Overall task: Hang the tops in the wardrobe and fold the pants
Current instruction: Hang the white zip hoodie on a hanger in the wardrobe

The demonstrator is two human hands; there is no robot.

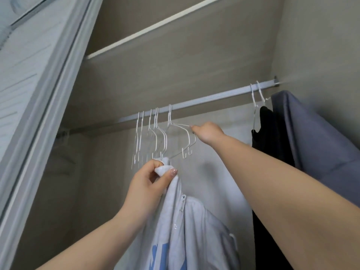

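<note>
Hangers crowd the rail (194, 103): about six empty white wire ones, and the right hand (208, 133) pinches the rightmost hanger (180, 131). Two garments hang far right, one black top (263, 129), one grey top (303, 133). Left hand (148, 184) grips one pale sweatshirt (187, 227) bunched below the hangers.

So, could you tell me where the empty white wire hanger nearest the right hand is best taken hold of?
Grip the white wire hanger on its near sloping shoulder, coming from the right, where the right hand already touches it. It hangs apart from the bunched hangers, so that side is free; then lift its hook off the silver rail.
</note>
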